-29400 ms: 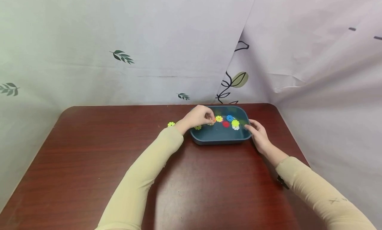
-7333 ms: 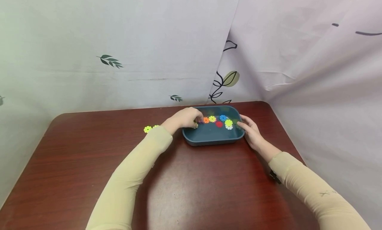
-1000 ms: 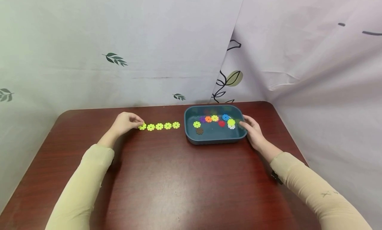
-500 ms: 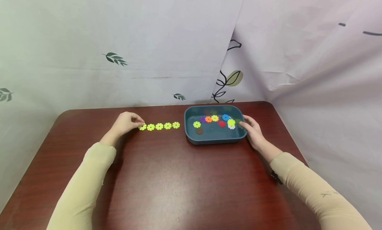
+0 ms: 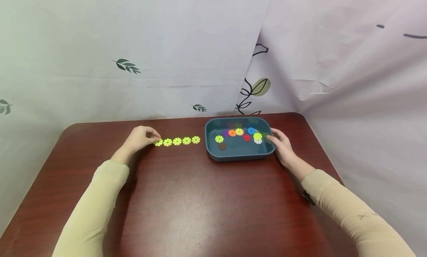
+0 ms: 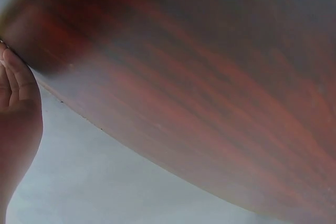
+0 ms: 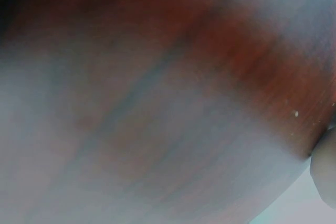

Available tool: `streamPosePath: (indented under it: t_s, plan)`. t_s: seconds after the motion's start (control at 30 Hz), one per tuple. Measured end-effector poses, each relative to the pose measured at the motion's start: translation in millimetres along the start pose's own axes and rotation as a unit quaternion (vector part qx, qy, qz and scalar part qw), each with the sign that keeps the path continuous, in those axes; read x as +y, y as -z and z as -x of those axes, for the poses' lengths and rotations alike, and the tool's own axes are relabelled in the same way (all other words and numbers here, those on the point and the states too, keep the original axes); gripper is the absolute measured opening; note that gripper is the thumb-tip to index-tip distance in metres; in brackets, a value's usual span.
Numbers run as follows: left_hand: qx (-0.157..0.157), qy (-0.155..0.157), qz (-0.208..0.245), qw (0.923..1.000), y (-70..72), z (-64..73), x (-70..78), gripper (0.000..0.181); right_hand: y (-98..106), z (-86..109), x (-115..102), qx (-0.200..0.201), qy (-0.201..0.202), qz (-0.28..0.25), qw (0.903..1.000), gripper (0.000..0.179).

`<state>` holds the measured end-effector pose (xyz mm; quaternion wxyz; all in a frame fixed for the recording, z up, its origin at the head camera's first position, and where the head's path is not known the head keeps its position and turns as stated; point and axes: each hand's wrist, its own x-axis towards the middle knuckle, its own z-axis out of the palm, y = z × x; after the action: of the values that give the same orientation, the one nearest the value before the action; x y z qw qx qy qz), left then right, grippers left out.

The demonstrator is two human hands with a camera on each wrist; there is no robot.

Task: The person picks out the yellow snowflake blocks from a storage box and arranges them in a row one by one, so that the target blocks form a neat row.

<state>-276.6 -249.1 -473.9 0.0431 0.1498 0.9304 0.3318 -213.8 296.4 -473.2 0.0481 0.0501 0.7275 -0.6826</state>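
In the head view, my left hand (image 5: 141,137) pinches the edge of a yellow snowflake disc (image 5: 159,142), partly hidden by its fingertips, at the left end of a row. Several more yellow discs (image 5: 177,141) continue that row to the right, flat on the table, closely spaced. My right hand (image 5: 282,146) grips the right end of a dark blue-grey tray (image 5: 240,157), thumb over the rim. Inside the tray lie several loose discs, among them yellow (image 5: 219,139), brown (image 5: 222,146), orange (image 5: 232,133), blue (image 5: 251,131) and red (image 5: 246,137) ones.
The reddish-brown table (image 5: 186,205) has rounded far corners. Pale curtains (image 5: 173,49) with leaf prints hang behind it and along its right side. The left wrist view shows mostly blurred table (image 6: 210,103); the right wrist view is blurred table (image 7: 184,129) too.
From reaching into the tray 7.3 seconds ago, my left hand has moved left to the row's end, where several yellow discs now show. Over the last second it barely moves. The right hand stays at the tray.
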Motion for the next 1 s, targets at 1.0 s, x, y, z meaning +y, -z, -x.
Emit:
streamPosePath:
  t_s: [1.0]
  plan:
    - [-0.001,0.010,0.016,0.9998,2.9,-1.2,2.2,0.012,-1.1,-0.6,2.2,0.002,0.017,-0.006,0.9998,0.052]
